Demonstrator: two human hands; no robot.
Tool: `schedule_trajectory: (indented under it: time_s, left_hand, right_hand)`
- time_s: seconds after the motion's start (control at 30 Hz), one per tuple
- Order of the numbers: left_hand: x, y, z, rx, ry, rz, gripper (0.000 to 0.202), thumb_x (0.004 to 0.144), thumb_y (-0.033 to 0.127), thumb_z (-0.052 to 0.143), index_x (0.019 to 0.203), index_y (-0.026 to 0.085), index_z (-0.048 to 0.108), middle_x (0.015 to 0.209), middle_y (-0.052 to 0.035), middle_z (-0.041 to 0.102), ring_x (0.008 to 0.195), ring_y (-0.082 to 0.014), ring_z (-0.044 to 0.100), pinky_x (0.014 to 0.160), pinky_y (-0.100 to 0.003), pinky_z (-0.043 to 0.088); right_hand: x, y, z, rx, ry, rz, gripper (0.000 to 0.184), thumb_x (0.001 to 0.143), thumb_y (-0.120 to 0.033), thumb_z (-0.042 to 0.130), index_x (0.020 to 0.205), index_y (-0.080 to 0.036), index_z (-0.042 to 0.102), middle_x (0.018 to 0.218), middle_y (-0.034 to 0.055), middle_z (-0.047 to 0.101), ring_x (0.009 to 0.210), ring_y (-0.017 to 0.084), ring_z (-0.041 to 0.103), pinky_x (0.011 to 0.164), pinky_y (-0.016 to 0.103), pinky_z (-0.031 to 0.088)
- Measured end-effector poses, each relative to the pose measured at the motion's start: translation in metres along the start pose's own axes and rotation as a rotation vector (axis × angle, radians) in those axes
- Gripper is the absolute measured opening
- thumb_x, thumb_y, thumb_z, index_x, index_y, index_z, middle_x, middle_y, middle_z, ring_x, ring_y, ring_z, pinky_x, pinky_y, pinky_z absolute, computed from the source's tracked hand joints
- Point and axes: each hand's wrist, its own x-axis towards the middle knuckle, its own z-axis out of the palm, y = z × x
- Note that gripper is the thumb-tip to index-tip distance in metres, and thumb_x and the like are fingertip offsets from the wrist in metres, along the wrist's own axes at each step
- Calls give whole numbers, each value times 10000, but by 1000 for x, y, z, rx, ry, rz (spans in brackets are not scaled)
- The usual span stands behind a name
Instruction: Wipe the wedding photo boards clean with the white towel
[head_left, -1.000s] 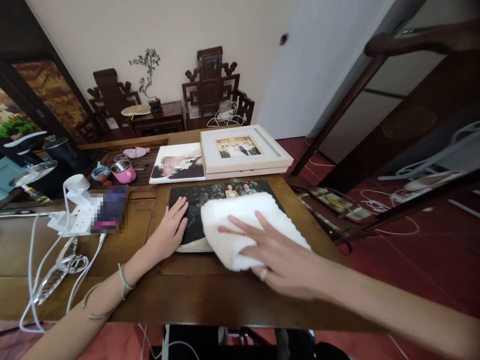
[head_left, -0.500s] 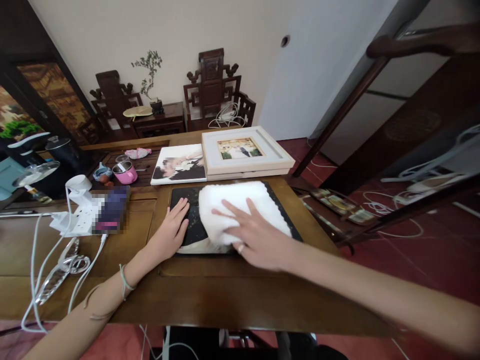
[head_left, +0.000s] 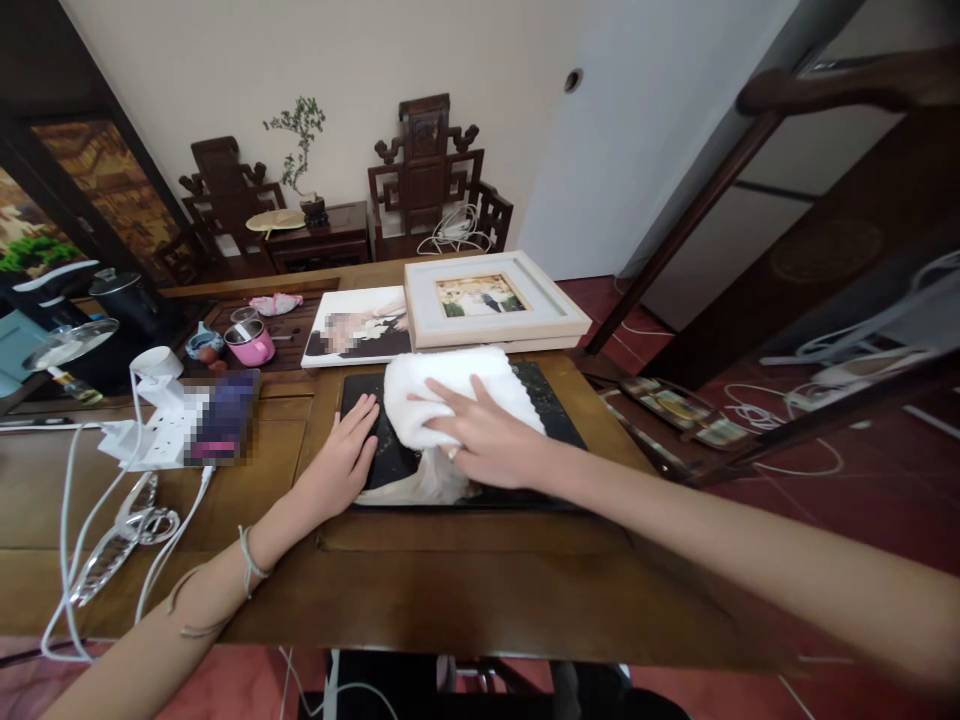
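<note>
A white fluffy towel point(head_left: 457, 385) lies bunched on a dark picture panel point(head_left: 551, 400), which rests flat on the wooden table. My right hand point(head_left: 484, 435) presses on the towel from above, fingers spread, a ring on one finger. Pale parts of the panel's picture show below the towel; the rest of its middle is covered. On the panel's left edge my left hand point(head_left: 345, 455) lies flat with its fingers stretched out, touching nothing else but the table.
Behind the panel are a white photo print point(head_left: 358, 328) and stacked pale frames point(head_left: 487, 300). To the left lie a power strip point(head_left: 161, 430) with white cables, a blurred-out phone point(head_left: 223, 415) and a silver hair claw point(head_left: 124, 540). A pink cup point(head_left: 251, 345) stands farther back.
My right hand and the towel have moved up and to the left across the panel, uncovering more of its lower and right parts. My left hand has stayed in place.
</note>
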Motion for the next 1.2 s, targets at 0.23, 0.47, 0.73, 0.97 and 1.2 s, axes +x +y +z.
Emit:
schedule_trajectory:
  time_s: [0.23, 0.47, 0.73, 0.97, 1.2]
  left_hand:
    - [0, -2, 1, -7, 9, 5, 479, 971, 263, 285, 1434, 153, 334, 1531, -144, 285, 1438, -225, 195, 1143, -529, 162]
    - [0, -1, 0, 7, -8, -18, 480, 970, 259, 276, 1430, 140, 335, 1535, -140, 276, 1439, -219, 189, 1148, -520, 162]
    - [0, 0, 0, 1, -10, -14, 475, 970, 256, 274, 1432, 164, 332, 1535, -130, 281, 1441, -215, 183, 1148, -522, 159]
    - [0, 0, 1, -1, -1, -6, 481, 967, 246, 283, 1435, 145, 332, 1532, -138, 283, 1438, -225, 193, 1148, -519, 162]
    - [0, 0, 0, -14, 2, 1, 489, 971, 253, 287, 1454, 177, 302, 1540, -125, 271, 1440, -226, 187, 1142, -529, 170]
  right_hand:
    - [18, 5, 2, -56, 57, 30, 480, 797, -103, 410, 1247, -149, 570, 1483, 148, 367, 1413, 336, 176, 1023, 733, 161]
    - [-47, -54, 15, 106, -33, 16, 403, 742, -129, 466, 1078, -217, 670, 1519, 66, 311, 1426, 342, 76, 1056, 722, 20]
    - [-70, -71, 16, 173, -103, -26, 372, 745, -142, 466, 1041, -231, 673, 1530, 6, 280, 1431, 305, 68, 1094, 672, -6]
    - [0, -21, 7, -21, 10, 81, 475, 787, -127, 424, 1235, -173, 576, 1521, 91, 303, 1426, 332, 113, 1055, 722, 102]
    - [33, -3, 3, -45, 51, 86, 504, 827, -150, 388, 1318, -171, 503, 1507, 97, 336, 1408, 364, 166, 1011, 761, 154]
